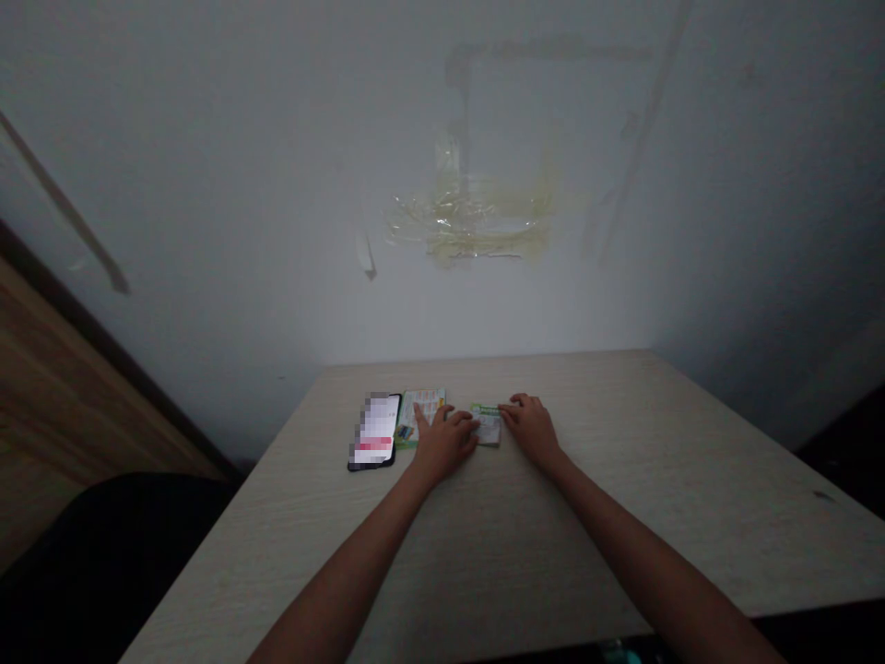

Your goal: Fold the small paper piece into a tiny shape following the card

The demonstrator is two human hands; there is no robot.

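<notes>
Both my arms reach over a pale wooden table (622, 480). My left hand (442, 441) lies with fingers spread, its forefinger on a green printed card (418, 415) and its other fingertips touching a small green-and-white packet (488, 424). My right hand (531, 426) rests on the table at the packet's right edge, fingers bent and touching it. The packet lies flat between the two hands. A black phone (374, 432) with a lit screen lies just left of the card.
A white wall (277, 231) with old tape remains (477, 217) stands right behind the table. A dark chair back (103, 553) is at the lower left, beside a wooden panel (62, 415). The table's right part and near side are bare wood.
</notes>
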